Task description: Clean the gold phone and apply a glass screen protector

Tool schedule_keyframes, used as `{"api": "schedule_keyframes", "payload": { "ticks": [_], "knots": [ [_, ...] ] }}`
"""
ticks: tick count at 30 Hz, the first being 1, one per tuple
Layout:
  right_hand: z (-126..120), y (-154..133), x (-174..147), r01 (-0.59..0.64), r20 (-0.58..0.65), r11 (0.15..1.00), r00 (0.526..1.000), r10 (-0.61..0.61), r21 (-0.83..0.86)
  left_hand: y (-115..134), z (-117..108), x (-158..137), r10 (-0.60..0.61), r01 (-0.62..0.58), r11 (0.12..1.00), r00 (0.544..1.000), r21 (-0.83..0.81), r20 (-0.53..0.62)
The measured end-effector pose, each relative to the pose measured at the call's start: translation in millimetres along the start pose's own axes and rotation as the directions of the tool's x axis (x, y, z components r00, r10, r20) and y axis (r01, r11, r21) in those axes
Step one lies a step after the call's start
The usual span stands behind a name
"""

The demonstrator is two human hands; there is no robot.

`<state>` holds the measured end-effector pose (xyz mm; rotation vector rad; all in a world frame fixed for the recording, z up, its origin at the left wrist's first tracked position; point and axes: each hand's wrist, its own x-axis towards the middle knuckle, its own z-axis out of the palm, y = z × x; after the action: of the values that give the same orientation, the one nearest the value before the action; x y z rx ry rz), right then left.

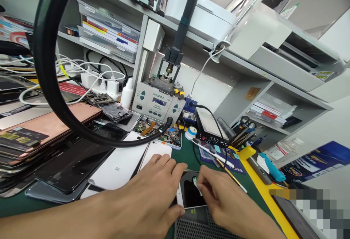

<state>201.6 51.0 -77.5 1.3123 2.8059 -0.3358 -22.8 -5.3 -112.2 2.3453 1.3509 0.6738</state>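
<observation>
While the left hand (157,191) clamps thumb and fingers along the smartphone's (191,193) left side, the right hand (214,193) pinches something small and pale (195,181) over its screen. Phone sits near black perforated pad (188,228). Black hose (42,53) from Quick hot-air station (157,104) loops across the view, partly blocking phone stack (41,126); white Mi phone (117,168) nearby.

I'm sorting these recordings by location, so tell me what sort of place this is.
Probably a phone-repair bench: a stack of phones and phone parts at the left, exposed circuit boards in front of a grey control unit, and what looks like a phone held in the foreground.
</observation>
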Motion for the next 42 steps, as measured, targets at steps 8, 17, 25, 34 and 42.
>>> {"api": "schedule_keyframes", "payload": {
  "ticks": [8,17,25,34,42],
  "knots": [
    [29.8,-26.2,2.8,0.227,-0.06,0.972,0.973,-0.223,0.066,0.3,-0.5,0.4,-0.008,0.007,1.0,1.0,0.028,0.028],
    [-9.7,-7.5,-10.3,-0.013,0.08,1.0,0.997,0.011,0.024,0.3,-2.1,-1.6,-0.013,0.013,1.0,1.0,-0.011,0.02],
    [-9.4,22.5,-3.6,-0.09,0.03,0.993,0.995,0.093,-0.082,-2.1,-0.6,-0.1,-0.003,0.003,1.0,1.0,-0.001,-0.005],
    [14.5,-22.8,-6.2,0.118,-0.021,0.988,0.993,-0.117,0.101,-1.0,-1.1,0.0,-0.005,0.005,1.0,1.0,0.004,0.015],
    [17.3,-28.2,-4.5,0.135,-0.007,0.99,0.991,-0.135,0.036,-1.7,-0.5,-0.1,0.007,-0.007,1.0,1.0,0.014,0.006]
  ]
}}
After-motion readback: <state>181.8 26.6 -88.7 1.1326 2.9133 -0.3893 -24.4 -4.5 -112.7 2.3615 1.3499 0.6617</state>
